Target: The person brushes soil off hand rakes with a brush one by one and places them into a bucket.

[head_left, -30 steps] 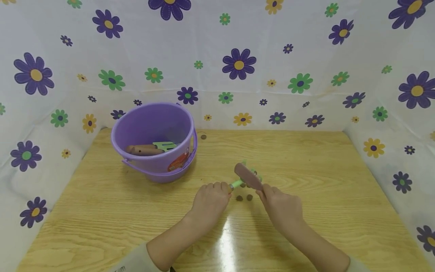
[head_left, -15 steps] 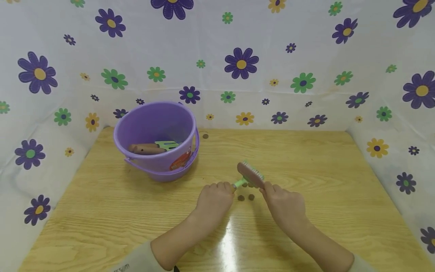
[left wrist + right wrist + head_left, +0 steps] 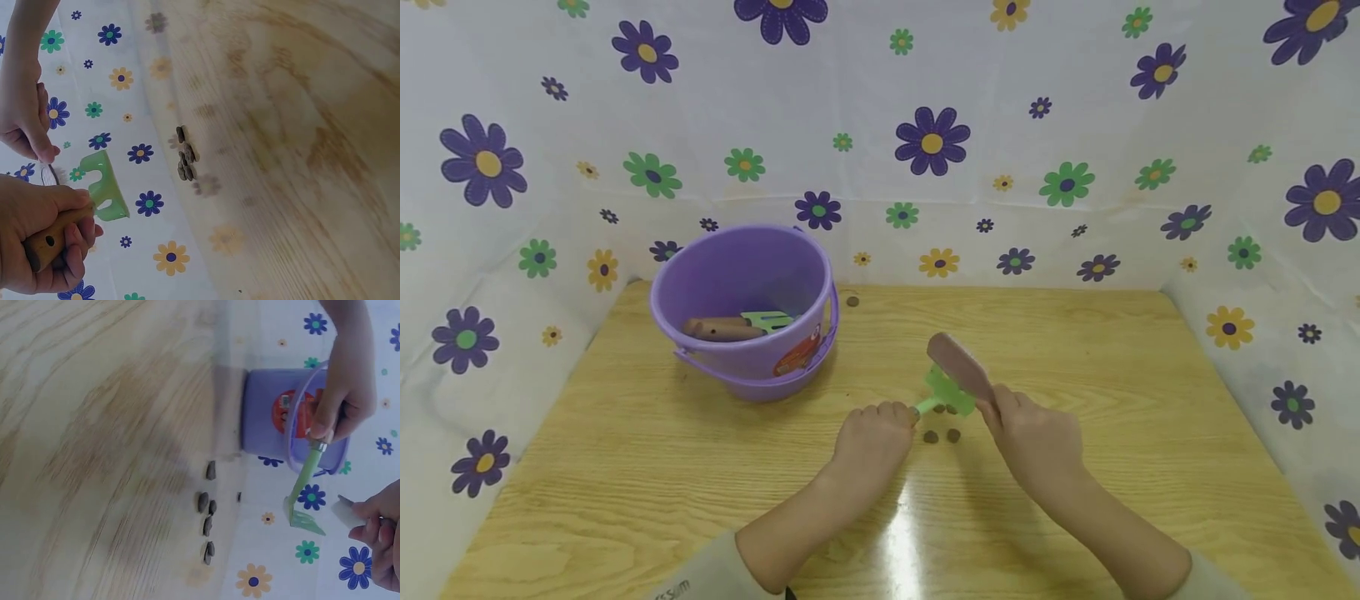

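Note:
My left hand (image 3: pixel 876 433) grips the wooden handle of a small garden rake (image 3: pixel 946 393), its green toothed head held above the table. In the left wrist view the handle end (image 3: pixel 44 247) sticks out of the fist. My right hand (image 3: pixel 1037 437) holds a brush (image 3: pixel 961 367) with a brown back, just above and beside the rake head. White bristles (image 3: pixel 347 514) show in the right wrist view. Whether brush and rake touch, I cannot tell. Under them several dark pebbles (image 3: pixel 931 437) lie on the table; some are partly hidden by the rake.
A purple bucket (image 3: pixel 752 354) stands at the back left, with brown handles (image 3: pixel 722 329) and a green fork (image 3: pixel 767 321) inside. One more pebble (image 3: pixel 852 302) lies behind it. Flower-printed cloth (image 3: pixel 865 100) walls the back and sides of the wooden table (image 3: pixel 1112 358).
The brush moved over the rake head, its bristles showing half a second ago, and has since lifted up and to the right. The rake's green head is now more exposed. The left hand barely moved.

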### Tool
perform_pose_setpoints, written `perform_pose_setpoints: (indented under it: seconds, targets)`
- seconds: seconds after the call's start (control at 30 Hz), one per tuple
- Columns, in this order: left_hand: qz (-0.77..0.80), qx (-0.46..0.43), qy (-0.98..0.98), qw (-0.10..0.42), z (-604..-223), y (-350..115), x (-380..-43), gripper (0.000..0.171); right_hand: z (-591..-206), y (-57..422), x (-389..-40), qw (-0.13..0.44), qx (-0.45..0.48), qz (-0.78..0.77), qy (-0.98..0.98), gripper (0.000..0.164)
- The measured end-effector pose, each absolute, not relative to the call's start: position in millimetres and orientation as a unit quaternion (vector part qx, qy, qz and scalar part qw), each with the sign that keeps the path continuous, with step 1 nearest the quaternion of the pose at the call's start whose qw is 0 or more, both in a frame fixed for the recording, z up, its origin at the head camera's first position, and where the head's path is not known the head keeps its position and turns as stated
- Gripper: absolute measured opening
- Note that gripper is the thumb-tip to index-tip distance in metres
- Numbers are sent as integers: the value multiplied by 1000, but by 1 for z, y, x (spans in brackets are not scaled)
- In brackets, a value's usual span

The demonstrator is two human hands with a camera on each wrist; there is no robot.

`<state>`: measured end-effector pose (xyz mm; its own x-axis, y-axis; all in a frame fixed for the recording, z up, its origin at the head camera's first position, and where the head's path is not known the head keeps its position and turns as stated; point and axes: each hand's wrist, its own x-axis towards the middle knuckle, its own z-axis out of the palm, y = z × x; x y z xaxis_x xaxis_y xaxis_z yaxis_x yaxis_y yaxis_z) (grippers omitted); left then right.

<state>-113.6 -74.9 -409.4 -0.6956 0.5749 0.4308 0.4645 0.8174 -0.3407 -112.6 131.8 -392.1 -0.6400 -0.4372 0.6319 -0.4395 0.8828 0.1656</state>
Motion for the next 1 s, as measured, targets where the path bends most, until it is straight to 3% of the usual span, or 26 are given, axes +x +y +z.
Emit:
perform_pose_setpoints:
  seconds: [0.2, 0.33, 0.57, 0.7, 1.0]
  targets:
    - [74, -284, -909, 295, -415, -75, -117, 26, -384, 128, -109, 252, 210, 140, -934, 23]
    - [74, -285, -906, 304, -415, -75, -118, 29, -378, 126, -108, 179, 174, 222, -942, 24]
    - [64, -283, -900, 326, -414, -75, -119, 34, -369, 126, -107, -24, 85, 379, -921, 36]
    - [36, -280, -906, 315, -415, -75, -120, 33, -370, 126, -107, -65, 70, 411, -906, 41]
    - [16, -279, -910, 305, -416, -74, -121, 30, -379, 123, -105, -88, 79, 423, -898, 36]
